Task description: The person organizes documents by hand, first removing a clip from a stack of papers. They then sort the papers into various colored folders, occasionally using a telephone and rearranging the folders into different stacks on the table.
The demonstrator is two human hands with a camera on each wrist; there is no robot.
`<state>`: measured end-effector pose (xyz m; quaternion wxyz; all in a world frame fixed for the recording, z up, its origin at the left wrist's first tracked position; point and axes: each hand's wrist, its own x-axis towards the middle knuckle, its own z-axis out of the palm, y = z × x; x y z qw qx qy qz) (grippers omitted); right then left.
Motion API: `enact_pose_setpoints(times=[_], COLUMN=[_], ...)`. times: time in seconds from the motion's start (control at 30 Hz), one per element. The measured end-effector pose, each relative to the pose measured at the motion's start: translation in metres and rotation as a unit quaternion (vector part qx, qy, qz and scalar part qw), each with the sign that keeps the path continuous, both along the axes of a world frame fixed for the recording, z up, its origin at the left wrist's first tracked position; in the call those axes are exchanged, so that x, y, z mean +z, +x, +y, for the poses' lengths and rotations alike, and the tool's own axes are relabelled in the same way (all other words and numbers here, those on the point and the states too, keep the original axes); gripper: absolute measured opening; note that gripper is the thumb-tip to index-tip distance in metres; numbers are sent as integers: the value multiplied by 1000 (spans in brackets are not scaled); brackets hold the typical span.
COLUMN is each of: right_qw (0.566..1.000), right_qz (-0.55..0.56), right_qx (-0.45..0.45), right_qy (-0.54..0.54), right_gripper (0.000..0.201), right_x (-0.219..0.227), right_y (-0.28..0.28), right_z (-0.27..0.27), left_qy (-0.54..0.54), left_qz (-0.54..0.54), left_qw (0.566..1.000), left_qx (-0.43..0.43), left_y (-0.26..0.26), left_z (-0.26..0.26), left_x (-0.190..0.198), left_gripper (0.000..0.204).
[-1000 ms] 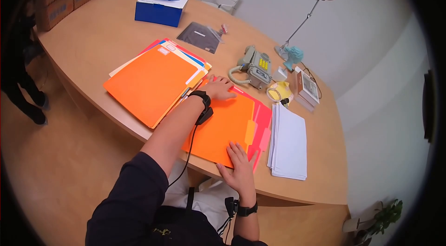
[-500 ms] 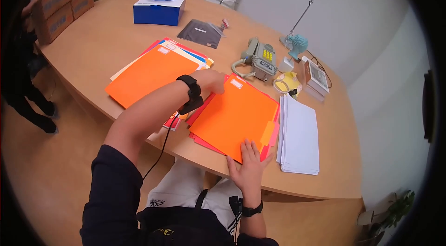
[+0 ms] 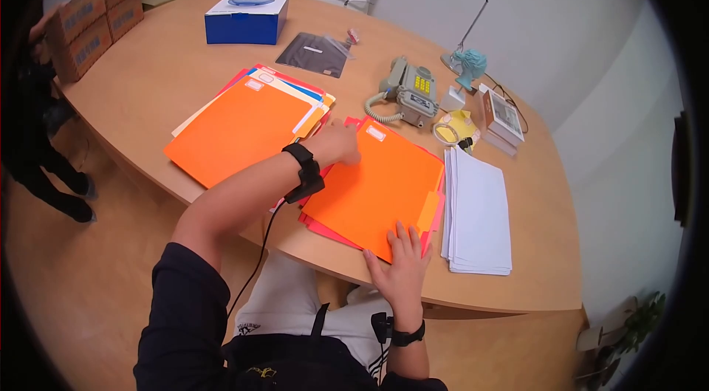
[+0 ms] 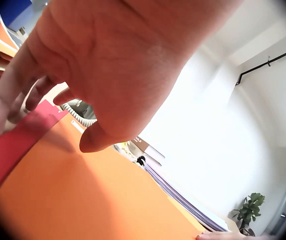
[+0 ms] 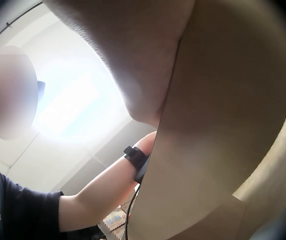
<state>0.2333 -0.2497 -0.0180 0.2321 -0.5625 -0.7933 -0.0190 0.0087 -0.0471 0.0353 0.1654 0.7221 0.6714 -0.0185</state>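
Fingers (image 4: pixel 13 85) of the left hand (image 3: pixel 336 144) are bending loosely, open, at the left edge of the red folders (image 4: pixel 8 155), the thumb hanging apart. The orange folder (image 3: pixel 380 184) is lying on top; the right hand (image 3: pixel 402 273) is resting open, fingers extended, over its near right corner. White papers (image 3: pixel 476 214) are lying just beside the right edge. Bare surface (image 3: pixel 539 243) is showing beyond them and between the telephone (image 3: pixel 415 95) and the orange-topped pile (image 3: pixel 244 129).
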Motion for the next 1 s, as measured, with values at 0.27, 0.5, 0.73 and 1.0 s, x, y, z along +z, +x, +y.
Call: enact_pose_setpoints(times=[0.27,0.5,0.73,1.0], right_qw=[994,984,991,992], right_qz=[36,110,82,73], right_qx=[95,129,103,93], right_qy=[-39,-52,-34,-40], right_gripper=[54,52,52,52], right_x=[9,7,10,12], right_y=[31,42,43,42], right_z=[19,21,18,17], left_qy=[-30,-151,-141,53], left_qz=[-56,-205,-188,109], left_qw=[998,967,969,992], left_qx=[17,3,-80,46], left_y=[-5,-12,-15,-73], left_z=[-18,-39,-50,-58], left_x=[18,42,31,37], left_gripper=[83,95,86,77])
